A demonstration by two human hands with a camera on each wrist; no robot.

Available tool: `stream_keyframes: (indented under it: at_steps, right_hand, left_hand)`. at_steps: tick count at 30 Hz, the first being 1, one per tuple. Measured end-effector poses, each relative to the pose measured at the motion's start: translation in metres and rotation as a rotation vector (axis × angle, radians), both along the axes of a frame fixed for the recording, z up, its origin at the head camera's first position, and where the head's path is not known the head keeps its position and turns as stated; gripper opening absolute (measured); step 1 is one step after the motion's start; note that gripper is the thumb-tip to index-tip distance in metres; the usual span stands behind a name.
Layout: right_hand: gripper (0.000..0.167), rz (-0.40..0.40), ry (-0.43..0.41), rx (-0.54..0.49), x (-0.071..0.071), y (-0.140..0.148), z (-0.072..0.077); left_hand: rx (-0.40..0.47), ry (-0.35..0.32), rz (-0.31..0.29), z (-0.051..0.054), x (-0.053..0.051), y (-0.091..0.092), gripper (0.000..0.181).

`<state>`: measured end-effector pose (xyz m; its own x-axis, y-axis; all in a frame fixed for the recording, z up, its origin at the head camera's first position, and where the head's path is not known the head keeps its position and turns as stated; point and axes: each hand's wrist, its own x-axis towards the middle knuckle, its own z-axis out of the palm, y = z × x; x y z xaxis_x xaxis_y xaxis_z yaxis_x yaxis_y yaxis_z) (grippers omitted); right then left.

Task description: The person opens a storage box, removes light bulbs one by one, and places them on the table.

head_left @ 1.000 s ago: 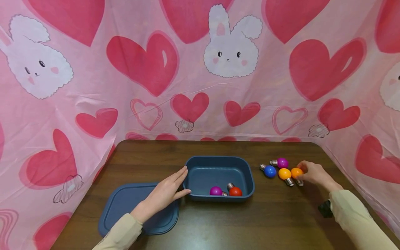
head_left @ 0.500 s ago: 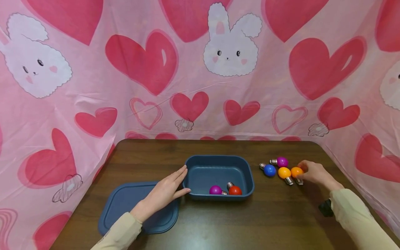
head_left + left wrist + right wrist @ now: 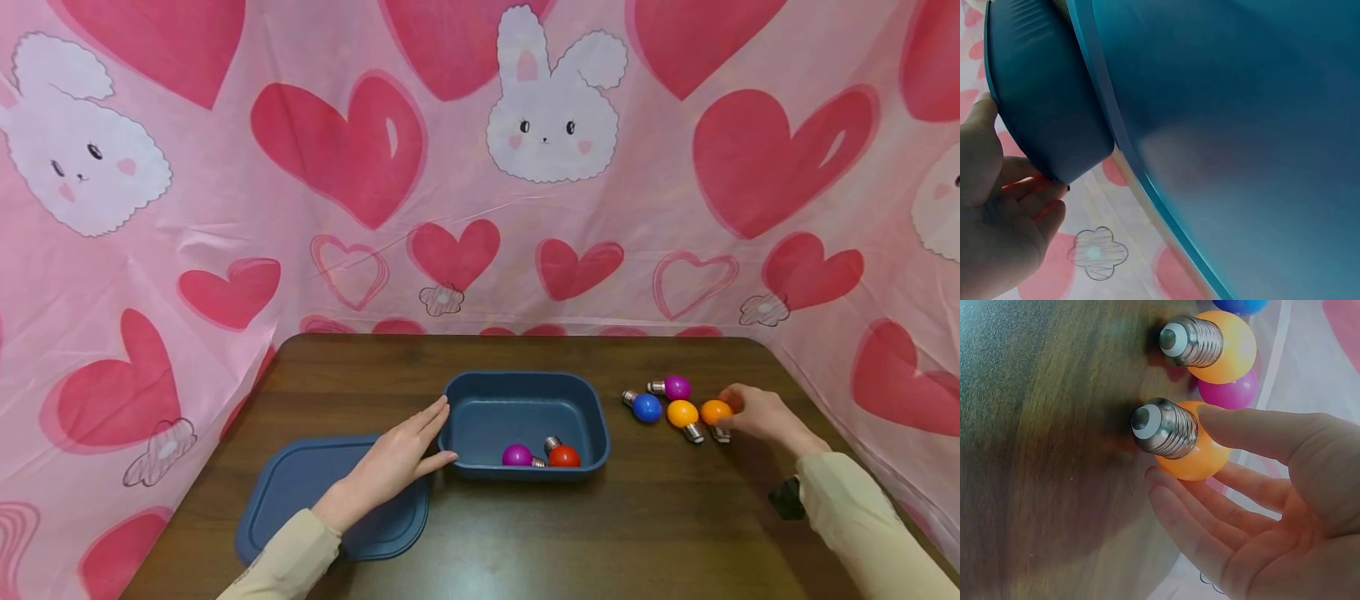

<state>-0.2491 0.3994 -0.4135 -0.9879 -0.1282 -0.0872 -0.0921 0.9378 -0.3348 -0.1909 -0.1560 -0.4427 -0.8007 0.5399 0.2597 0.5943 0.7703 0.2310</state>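
Note:
My left hand [image 3: 393, 467] rests its straight fingers against the left wall of a dark blue box [image 3: 525, 476]; the left wrist view shows its fingertips touching the box's side [image 3: 1047, 106]. Inside the box lie a purple bulb [image 3: 517, 455] and a red bulb [image 3: 564, 456]. On the right, my right hand [image 3: 767, 417] pinches the rightmost orange bulb [image 3: 716, 412] between thumb and fingers. Up close in the right wrist view, the thumb lies on the orange bulb [image 3: 1200, 453], its metal base facing the camera.
Left of the held bulb lie another orange bulb [image 3: 682, 414], a purple bulb [image 3: 678, 387] and a blue bulb [image 3: 647, 407]. A blue lid [image 3: 285, 492] lies flat left of the box, partly under my left forearm. Pink heart-patterned cloth [image 3: 450, 183] surrounds the wooden table [image 3: 540, 542].
My right hand and the rightmost orange bulb have shifted slightly right, opening a small gap from the other orange bulb. The left hand stays at the box.

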Motion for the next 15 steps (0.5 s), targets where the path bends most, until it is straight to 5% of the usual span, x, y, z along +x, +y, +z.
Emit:
stream_keyframes:
  at_steps: [15]
  right_hand:
    - [0.051, -0.020, 0.006, -0.006, 0.0031, 0.0054, 0.0026]
  left_hand:
    - [-0.015, 0.014, 0.007, -0.0031, -0.0012, 0.0005, 0.076]
